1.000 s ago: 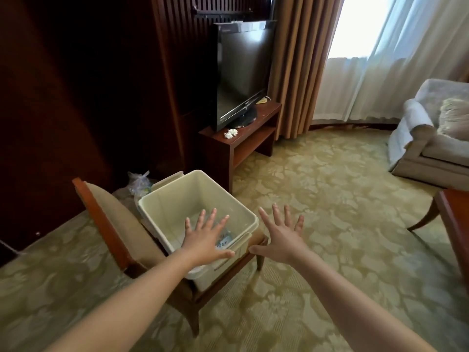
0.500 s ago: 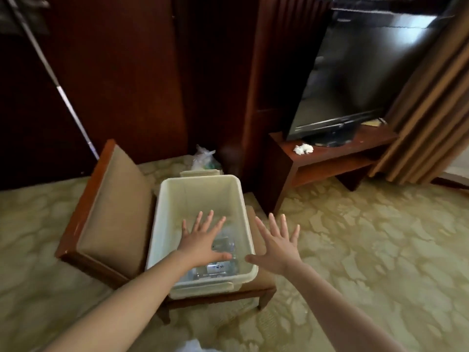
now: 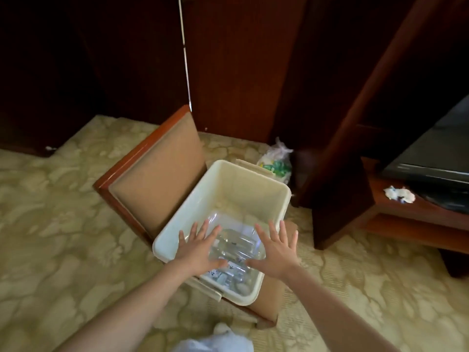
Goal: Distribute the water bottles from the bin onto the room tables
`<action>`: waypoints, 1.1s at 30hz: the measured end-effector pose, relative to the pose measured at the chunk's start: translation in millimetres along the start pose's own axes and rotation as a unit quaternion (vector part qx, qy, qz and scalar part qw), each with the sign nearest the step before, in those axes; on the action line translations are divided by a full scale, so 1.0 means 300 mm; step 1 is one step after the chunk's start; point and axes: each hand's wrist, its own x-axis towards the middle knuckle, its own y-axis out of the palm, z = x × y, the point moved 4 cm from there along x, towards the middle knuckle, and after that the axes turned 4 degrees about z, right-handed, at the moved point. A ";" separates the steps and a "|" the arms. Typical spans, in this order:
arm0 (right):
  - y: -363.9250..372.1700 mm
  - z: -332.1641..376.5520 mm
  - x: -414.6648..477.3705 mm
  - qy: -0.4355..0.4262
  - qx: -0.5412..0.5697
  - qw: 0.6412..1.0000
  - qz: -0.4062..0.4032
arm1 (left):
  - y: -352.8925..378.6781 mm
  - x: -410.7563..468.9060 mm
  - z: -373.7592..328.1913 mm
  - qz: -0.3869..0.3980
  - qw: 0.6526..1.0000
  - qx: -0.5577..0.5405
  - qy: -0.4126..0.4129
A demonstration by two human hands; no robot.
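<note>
The person is reaching out with both bare arms over a cream plastic rectangular bin (image 3: 229, 191), which is sitting on the seat of a tan upholstered chair with a reddish wooden frame (image 3: 152, 171). The left hand (image 3: 199, 250) is hovering flat above the bin's near left corner, fingers splayed wide and holding nothing; the right hand (image 3: 275, 247) is hovering above the bin's near right rim, equally spread and empty. Between and below the hands, the clear plastic water bottles (image 3: 234, 246) are lying on their sides at the bottom of the bin, toward its near end.

The step in hand appears to be the first pick: no bottle is being held yet. The next move is likely calling for the hands to dip inside the bin walls and close around bottles, which look slippery and loosely piled.

Beyond the bin's far right corner, a tied clear plastic bag with green contents (image 3: 276, 163) is resting on the patterned carpet. Right of the bin, a dark wooden TV stand (image 3: 411, 224) is carrying a crumpled white tissue (image 3: 399, 195). Nothing is blocking the reach.
</note>
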 end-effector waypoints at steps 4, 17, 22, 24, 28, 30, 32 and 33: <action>-0.047 -0.031 0.084 -0.046 -0.057 0.997 0.034 | 0.000 0.068 -0.024 -0.005 0.998 -0.061 -0.035; -0.105 -0.031 0.444 -0.149 -0.065 0.981 0.110 | 0.051 0.120 0.023 0.002 0.966 -0.200 -0.164; -0.095 0.004 0.652 -0.202 -0.102 0.959 0.171 | 0.071 0.167 0.022 -0.038 0.927 -0.297 -0.226; -0.079 0.013 0.736 -0.222 -0.117 0.947 0.199 | 0.084 0.199 0.007 -0.044 0.916 -0.308 -0.254; -0.019 0.009 0.894 -0.253 -0.154 0.921 0.253 | 0.174 0.308 -0.029 -0.021 0.896 -0.333 -0.293; 0.022 -0.001 0.968 -0.261 -0.151 0.911 0.280 | 0.211 0.376 -0.042 -0.010 0.888 -0.349 -0.301; 0.070 -0.012 1.032 -0.268 -0.146 0.903 0.303 | 0.231 0.439 -0.050 0.000 0.882 -0.351 -0.314; 0.097 -0.017 1.062 -0.273 -0.146 0.899 0.311 | 0.239 0.470 -0.048 0.009 0.882 -0.348 -0.318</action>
